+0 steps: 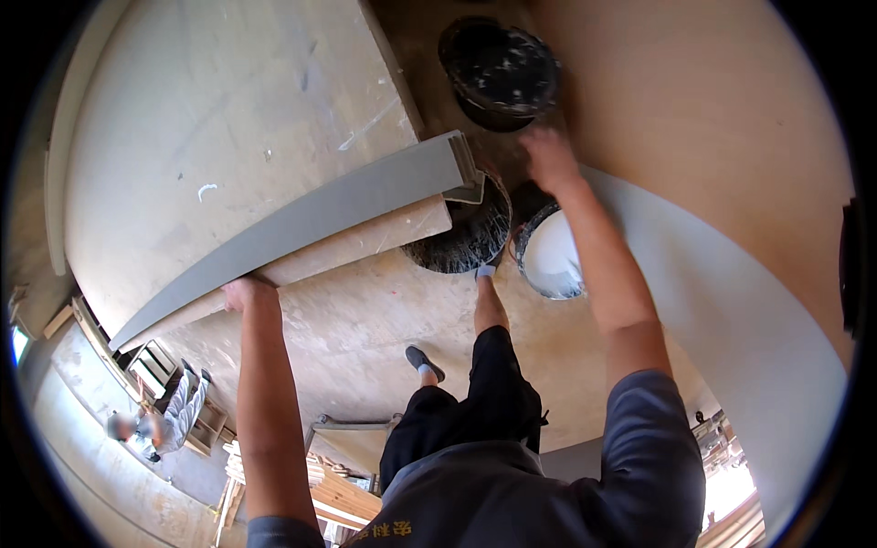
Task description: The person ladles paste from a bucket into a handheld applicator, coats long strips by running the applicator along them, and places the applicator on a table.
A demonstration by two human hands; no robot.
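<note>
My left hand (248,294) is closed over the near edge of a large worktable (274,119), beside a stack of long grey boards (365,190). The boards lie along that edge, and their stepped ends show at the right. My fingertips are partly hidden there. My right hand (550,160) reaches out past the board ends, just below a black bucket (502,78) with white splashes. Blur keeps me from telling how its fingers are set. Under my right forearm stands a bucket of white material (553,256). Another splashed black bucket (466,233) sits partly beneath the board ends.
A curved pale panel (731,310) rises on my right, with a tan surface (703,110) beyond it. Stacked timber (343,498) lies low at the left. Farther left, another person (174,425) is by some wooden frames. My feet are on the stained floor (365,320).
</note>
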